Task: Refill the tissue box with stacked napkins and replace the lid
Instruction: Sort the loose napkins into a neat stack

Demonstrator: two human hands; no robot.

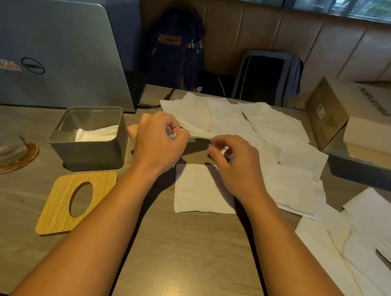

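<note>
A grey tissue box (pixel 90 151) stands open at the left with a few white napkins (pixel 98 134) inside. Its wooden lid (pixel 75 202), with an oval hole, lies flat in front of the box. My left hand (pixel 160 140) and my right hand (pixel 233 159) hover mid-table, each pinching an end of one white napkin (pixel 199 134) lifted above the table. Below them a single flat napkin (pixel 201 189) lies on the table. Several loose napkins (pixel 249 121) spread behind and to the right.
A grey laptop (pixel 55 52) stands at the back left. A glass on a coaster (pixel 6 153) sits at the left edge. A cardboard box (pixel 345 112) and a dark tray (pixel 368 173) are at the right. Backpacks lean on the bench behind.
</note>
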